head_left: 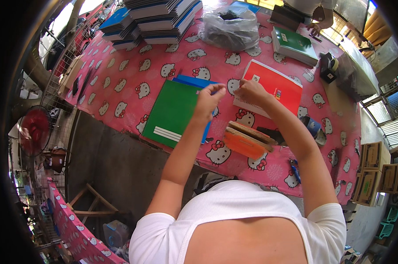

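Observation:
My left hand (210, 100) is raised over the right edge of a green spiral notebook (170, 112), its fingertips pressed together; whatever they may hold is too small to see. Blue notebooks (199, 82) stick out from beneath the green one. My right hand (252, 91) is closed above the left side of a red-covered notebook stack (285, 90), and its fingers hide anything inside them. A small gap separates the two hands. Nearer to me lies an orange block with wooden boards (247, 143) on the pink patterned tablecloth (218, 152).
Tall notebook stacks (163, 22) stand at the far left, beside a clear plastic bag (230, 28). Farther right are a green book stack (294, 45) and a black tape dispenser (327, 68). Another person's hand (314, 29) rests at the far edge. Blue scissors (295, 170) lie near right.

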Demonstrator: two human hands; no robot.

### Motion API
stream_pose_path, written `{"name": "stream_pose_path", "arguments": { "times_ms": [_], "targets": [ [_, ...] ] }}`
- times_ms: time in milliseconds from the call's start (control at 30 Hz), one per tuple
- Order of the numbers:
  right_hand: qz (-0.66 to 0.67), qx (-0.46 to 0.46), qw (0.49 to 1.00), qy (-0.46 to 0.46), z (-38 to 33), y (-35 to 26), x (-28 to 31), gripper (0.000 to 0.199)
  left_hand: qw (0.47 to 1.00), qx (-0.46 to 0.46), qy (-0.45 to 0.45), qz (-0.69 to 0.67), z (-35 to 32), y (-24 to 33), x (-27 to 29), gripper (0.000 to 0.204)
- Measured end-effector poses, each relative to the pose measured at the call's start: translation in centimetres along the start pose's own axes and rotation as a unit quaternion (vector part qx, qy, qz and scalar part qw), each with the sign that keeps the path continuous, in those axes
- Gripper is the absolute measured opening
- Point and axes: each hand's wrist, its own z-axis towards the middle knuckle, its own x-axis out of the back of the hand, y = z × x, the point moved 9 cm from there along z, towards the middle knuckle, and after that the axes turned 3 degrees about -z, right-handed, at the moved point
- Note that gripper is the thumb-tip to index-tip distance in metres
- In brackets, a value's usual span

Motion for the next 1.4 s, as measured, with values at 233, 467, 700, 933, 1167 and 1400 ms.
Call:
{"name": "stream_pose_path", "arguments": {
  "times_ms": [233,467,700,933,1167,1400],
  "targets": [
    [0.054,0.093,0.989,0.098,-1.0,1.2,1.3,0.026,0.994,0.015,0.042,0.104,3.2,-8.0,-1.9,0.027],
    [0.155,0.101,0.976,0.111,-0.5,2.8,1.7,0.042,0.983,-0.101,0.050,0.148,5.2,-7.0,-2.8,0.032],
    [0.190,0.043,0.980,0.049,-0.3,4.1,1.1,0.049,0.996,-0.066,-0.002,0.060,5.6,-7.5,-3.5,0.028],
    [0.206,0.043,0.974,0.079,-0.6,4.6,1.2,0.046,0.994,-0.081,0.014,0.071,5.2,-7.1,-4.2,0.035],
    [0.221,0.048,0.970,0.083,-0.3,4.5,1.0,0.043,0.996,-0.076,0.018,0.049,6.1,-8.3,-3.7,0.036],
    [0.222,0.042,0.972,0.072,-0.5,4.6,1.2,0.040,0.997,-0.072,-0.008,-0.015,6.0,-8.6,-4.0,0.030]
  ]
}}
